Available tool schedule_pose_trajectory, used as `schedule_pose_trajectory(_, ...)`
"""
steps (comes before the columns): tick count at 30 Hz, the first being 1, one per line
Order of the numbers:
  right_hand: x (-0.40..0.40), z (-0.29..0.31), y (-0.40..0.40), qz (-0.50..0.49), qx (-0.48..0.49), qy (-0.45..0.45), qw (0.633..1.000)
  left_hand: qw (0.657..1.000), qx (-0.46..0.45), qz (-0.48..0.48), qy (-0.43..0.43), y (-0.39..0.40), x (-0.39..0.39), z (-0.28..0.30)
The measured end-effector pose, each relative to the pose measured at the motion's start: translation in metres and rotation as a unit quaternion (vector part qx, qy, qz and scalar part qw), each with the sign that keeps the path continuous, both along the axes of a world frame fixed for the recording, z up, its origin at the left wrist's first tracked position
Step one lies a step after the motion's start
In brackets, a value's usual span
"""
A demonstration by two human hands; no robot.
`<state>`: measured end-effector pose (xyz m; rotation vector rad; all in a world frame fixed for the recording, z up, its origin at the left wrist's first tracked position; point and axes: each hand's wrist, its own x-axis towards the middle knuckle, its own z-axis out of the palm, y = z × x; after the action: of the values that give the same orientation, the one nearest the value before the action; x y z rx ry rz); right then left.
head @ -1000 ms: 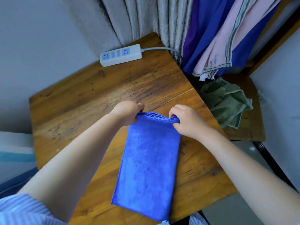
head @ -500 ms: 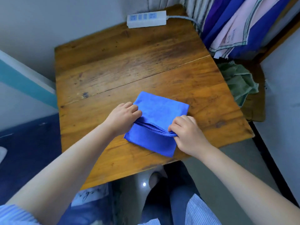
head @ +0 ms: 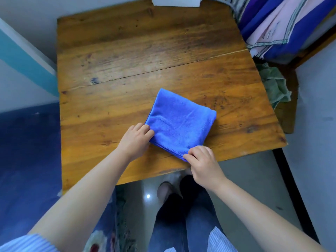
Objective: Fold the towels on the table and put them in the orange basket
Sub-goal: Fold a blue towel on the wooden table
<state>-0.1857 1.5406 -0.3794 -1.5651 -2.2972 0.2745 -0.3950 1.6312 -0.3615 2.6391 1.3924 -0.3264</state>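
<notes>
Blue microfibre towel, folded into a near-square pad, lies flat on my worn wooden table near its front edge, long axis slanting toward the table's far-left corner. My left hand pinches its left corner; my right hand pinches the near stitched corner.

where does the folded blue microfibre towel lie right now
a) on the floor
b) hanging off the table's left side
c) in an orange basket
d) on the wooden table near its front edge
d: the folded blue microfibre towel lies flat on the wooden table, both hands at its near corners.
</notes>
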Motion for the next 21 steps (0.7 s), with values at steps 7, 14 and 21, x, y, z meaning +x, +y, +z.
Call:
schedule_pose_trajectory(7, 0.037, 0.018, 0.018, -0.035, -0.013, 0.050, 0.998, 0.990, 0.047, 0.023, -0.128, 0.001, -0.005, 0.009)
schedule_pose_trajectory(14, 0.013, 0.014, 0.099, -0.146, -0.118, -0.081, 0.979, 0.970, 0.085, 0.083, -0.212, 0.052, 0.071, 0.001)
schedule_pose_trajectory(21, 0.026, -0.026, 0.100, -0.132, -0.210, -0.135, 0.959, 0.968, -0.049, 0.230, -0.082, 0.061, 0.072, -0.053)
